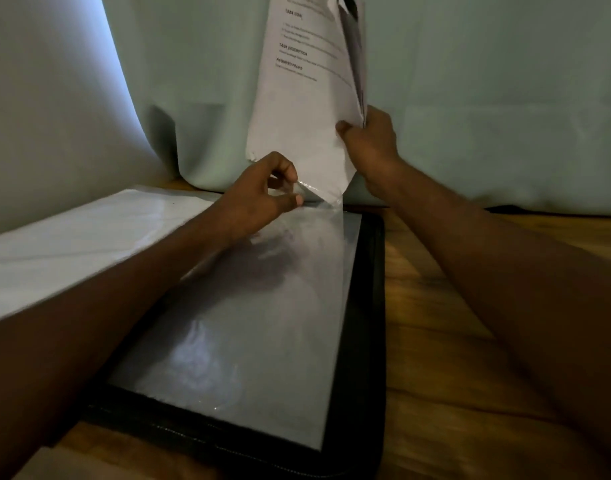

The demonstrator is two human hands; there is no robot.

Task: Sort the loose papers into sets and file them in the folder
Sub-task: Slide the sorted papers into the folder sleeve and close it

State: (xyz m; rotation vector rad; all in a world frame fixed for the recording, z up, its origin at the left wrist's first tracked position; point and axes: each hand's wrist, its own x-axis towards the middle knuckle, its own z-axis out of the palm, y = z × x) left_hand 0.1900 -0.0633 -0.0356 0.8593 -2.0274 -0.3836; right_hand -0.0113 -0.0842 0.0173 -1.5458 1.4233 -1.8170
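- Two hands work at the far end of the black folder (366,306), which lies open on the wooden table (453,341).
- The right hand (373,143) grips a set of printed papers (297,116) upright, their lower corner at the mouth of the clear sleeve (262,306).
- The left hand (262,192) pinches the sleeve's top edge between thumb and fingertips, lifting it open.
- Filing seems to be the step in hand; next, the sheets need sliding down squarely while the mouth is held apart.
- More sleeved pages (89,237) lie to the left.
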